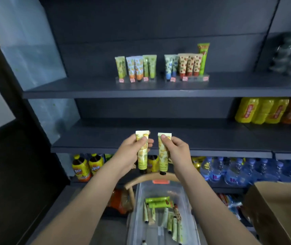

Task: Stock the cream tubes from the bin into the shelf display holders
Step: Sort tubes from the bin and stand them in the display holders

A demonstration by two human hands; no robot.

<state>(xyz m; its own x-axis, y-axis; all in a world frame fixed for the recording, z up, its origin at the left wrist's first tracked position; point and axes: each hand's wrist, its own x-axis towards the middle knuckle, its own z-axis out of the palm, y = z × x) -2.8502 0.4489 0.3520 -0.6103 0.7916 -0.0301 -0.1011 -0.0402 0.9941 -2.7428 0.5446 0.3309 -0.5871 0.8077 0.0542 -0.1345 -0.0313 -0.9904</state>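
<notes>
Grip: your left hand (132, 151) pinches the left tube (142, 159), your right hand (176, 150) pinches the right tube (163, 160), fingers (166, 138) curled tight, both just above the bin (183, 193) | holders (188, 79): high above the bin | risk: top-end pinch, tube may swing and slip.

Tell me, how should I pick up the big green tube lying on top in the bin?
Pinch the green tube around its middle, coming straight down from above. It lies flat and sideways on top of the other tubes, and the clear bin walls block any reach from the side.
</notes>
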